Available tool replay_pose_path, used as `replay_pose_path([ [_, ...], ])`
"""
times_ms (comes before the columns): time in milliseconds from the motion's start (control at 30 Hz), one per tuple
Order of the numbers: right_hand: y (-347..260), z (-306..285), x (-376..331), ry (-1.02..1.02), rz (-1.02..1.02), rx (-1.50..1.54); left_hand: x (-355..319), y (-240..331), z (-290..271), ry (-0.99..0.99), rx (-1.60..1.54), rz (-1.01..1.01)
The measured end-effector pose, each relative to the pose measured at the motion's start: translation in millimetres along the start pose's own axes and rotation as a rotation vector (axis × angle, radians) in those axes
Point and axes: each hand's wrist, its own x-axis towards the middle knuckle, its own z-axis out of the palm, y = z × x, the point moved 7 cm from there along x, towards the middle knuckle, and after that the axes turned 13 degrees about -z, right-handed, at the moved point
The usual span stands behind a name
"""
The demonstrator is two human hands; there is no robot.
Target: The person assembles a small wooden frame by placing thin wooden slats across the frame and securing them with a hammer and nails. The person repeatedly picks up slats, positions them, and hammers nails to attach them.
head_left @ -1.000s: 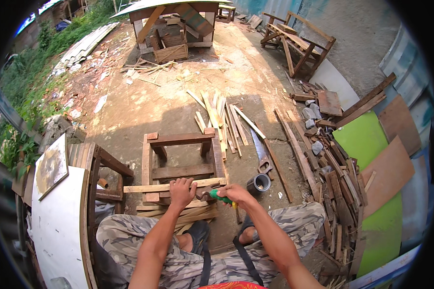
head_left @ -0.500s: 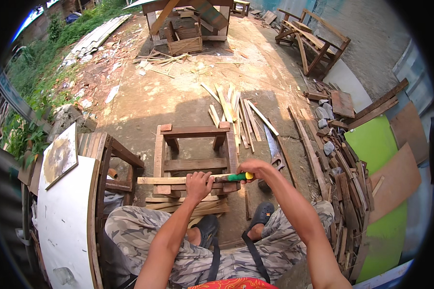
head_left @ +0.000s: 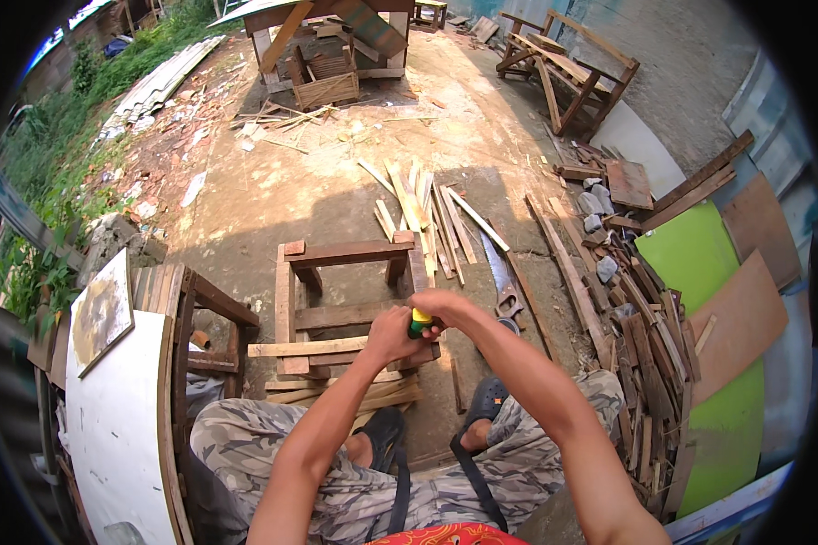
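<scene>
At frame centre, a yellow-green-handled tool point(head_left: 420, 320) is gripped by the closed right hand point(head_left: 445, 307), probably a stiff, light screwdriver best held at its handle. The left hand point(head_left: 389, 334) is curled against a pale wooden slat point(head_left: 307, 347), rigid and light.

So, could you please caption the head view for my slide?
Both hands grip a yellow-green tool over a light wooden slat on a dark wooden frame.

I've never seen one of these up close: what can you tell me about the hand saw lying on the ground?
The hand saw lies flat on the bare dirt, right of the wooden frame, beside scattered wood strips. Its long, dull grey blade tapers toward the far end; the handle end points toward the person and is partly hidden. Neither hand touches it.
</scene>
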Motion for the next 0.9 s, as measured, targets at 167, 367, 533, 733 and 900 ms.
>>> replay_pose_path([
  [167,-9.2,-14.8,-11.7,0.273,-0.079,-0.281,9.7,-0.7,8.2,0.055,-0.213,-0.014],
  [367,-46.0,-78.5,-63.6,0.742,-0.543,0.058,4.1,-4.4,22.4,0.224,-0.3,0.024],
  [533,-55.6,-47.0,-44.7,0.871,-0.806,0.316,7.3,-11.4,25.4,0.237,-0.302,0.045],
  [733,-43.4,-46.4,-19.7,0.706,-1.048,0.513,9.0,-19.9,29.6,0.27,-0.262,0.019],
  [900,-48.5,-15.9,-4.2,0.583,-0.851,0.259,7.7,-23.4,24.9,0.302,-0.221,0.034],
])
